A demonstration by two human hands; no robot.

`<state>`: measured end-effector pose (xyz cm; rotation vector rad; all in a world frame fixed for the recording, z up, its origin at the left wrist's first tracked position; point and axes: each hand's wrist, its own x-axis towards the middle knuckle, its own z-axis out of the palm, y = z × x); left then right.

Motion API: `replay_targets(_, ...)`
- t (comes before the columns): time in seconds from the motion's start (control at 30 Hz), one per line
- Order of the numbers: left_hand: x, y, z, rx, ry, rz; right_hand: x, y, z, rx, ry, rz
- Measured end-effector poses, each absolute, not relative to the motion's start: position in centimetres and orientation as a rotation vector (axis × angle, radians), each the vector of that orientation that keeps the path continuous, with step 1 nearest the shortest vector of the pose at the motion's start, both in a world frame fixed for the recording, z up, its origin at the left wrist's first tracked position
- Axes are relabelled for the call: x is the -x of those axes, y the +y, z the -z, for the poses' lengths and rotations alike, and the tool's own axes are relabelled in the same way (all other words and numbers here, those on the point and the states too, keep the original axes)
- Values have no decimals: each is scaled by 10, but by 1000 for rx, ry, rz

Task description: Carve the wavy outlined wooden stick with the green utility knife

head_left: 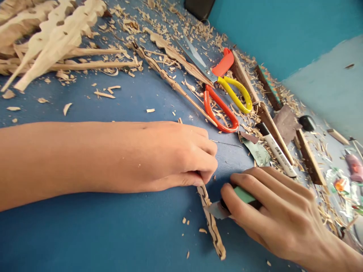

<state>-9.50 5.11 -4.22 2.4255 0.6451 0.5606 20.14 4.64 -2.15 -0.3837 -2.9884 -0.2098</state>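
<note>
A narrow wooden stick [214, 231] with dark wavy lines drawn along it lies on the blue tabletop, pointing toward me. My left hand [184, 155] is closed around its upper part, which the fingers mostly hide; a thin end pokes out above the wrist. In my right hand [272, 207] is a green-handled utility knife [244, 194], gripped with the fingers wrapped over the handle. Its blade [218, 210] touches the right edge of the stick just below my left fingers. Small wood chips [202, 230] lie beside the stick.
Scissors [208, 73] with red and yellow handles lie ahead, near another marked stick [170, 79]. Carved wooden pieces [62, 37] are heaped at the far left. A white marker [279, 155], sandpaper [287, 122] and wood strips [310, 156] sit to the right among shavings, before a blue wall [278, 30].
</note>
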Motion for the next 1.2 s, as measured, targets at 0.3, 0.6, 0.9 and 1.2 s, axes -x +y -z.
replay_targets(0.3,94,52,41,-2378,610,-579,-202,39,21,436,-3108,328)
replay_targets(0.6,91,55,43,-2374,615,-650,-200,23,20,620,-3194,479)
replay_targets(0.9,95,58,52,-2386,595,-631,-199,24,21,735,-3136,333)
replay_targets(1.2,95,56,38,-2352,628,-578,-206,56,4,412,-3059,-77)
